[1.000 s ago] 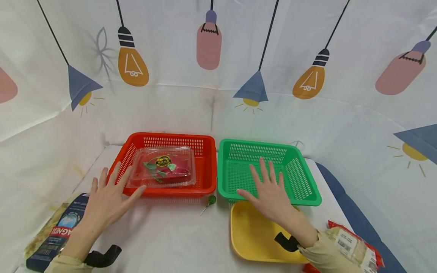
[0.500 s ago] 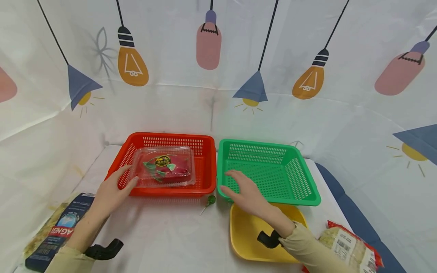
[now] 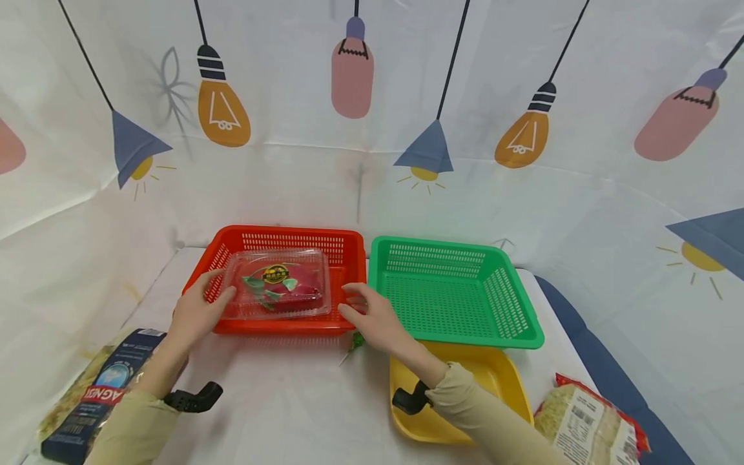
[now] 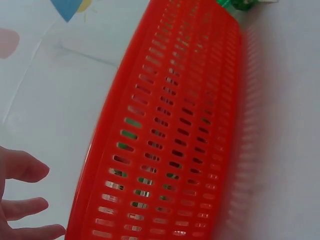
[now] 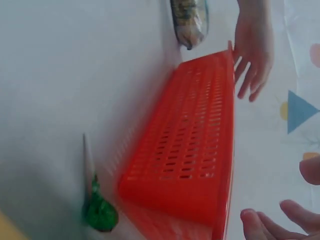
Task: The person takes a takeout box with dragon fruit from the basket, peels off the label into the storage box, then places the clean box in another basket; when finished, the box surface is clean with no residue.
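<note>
A red basket point(image 3: 279, 326) stands at the back left, holding a clear plastic clamshell box point(image 3: 318, 303) with pinkish-red, green-tipped contents under a round black label. My left hand point(image 3: 197, 313) is at the basket's left front corner, fingers bent loosely near the box's left edge. Opposite it, my right hand point(image 3: 378, 320) reaches over the right front corner, thumb and fingers apart. In the right wrist view, a green-wrapped lollipop point(image 5: 101, 214) lies in front of the basket; in the head view the right hand partly covers it. Neither hand grips anything.
Right of the red basket stands a green basket point(image 3: 430, 310), with a yellow tray point(image 3: 418, 433) in front of it. A dark blue pasta bag point(image 3: 104, 394) lies at the left, and a red-edged food packet point(image 3: 587, 420) at the front right. A printed white curtain point(image 3: 279, 187) closes the back.
My right hand has moved left from over the green basket to the red basket's right corner. Both hands, spread earlier, now have bent fingers; the left has moved slightly right toward the box.
</note>
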A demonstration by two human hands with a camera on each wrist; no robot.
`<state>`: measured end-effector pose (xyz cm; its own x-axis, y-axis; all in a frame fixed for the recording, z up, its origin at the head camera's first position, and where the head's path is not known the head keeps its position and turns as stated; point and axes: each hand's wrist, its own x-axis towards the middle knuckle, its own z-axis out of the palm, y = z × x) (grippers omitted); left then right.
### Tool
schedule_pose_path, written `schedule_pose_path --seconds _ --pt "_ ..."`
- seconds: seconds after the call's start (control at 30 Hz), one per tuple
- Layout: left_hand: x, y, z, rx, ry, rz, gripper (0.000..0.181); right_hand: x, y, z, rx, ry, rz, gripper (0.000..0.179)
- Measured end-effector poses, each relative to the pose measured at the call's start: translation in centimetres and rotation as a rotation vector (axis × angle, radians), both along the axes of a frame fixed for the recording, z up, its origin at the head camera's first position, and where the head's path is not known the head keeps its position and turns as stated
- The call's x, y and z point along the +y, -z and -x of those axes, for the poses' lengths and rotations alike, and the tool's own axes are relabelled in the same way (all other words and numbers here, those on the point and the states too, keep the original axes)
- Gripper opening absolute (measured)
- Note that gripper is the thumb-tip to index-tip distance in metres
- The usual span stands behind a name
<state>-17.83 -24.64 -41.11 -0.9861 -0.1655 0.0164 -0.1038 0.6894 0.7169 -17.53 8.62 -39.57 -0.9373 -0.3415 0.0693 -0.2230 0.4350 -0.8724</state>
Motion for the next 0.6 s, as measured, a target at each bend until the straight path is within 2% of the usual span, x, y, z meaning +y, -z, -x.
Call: schedule_pose_path --seconds 0.27,0.5,0.6 --pt "-1.2 0.4 2.1 -0.083 0.032 -0.06 0.081 -2.9 0.6 2.4 -0.102 0.037 -0.003 0.055" --pt "-1.8 0.6 3.0 -0.139 0.089 -0.067 0.089 -4.1 1.2 4.9 -0.184 0.124 -0.036 0.064" --pt "-2.1 0.8 3.3 -0.167 0.124 -0.081 0.09 -4.4 1.2 6.1 -0.256 0.126 0.009 0.068"
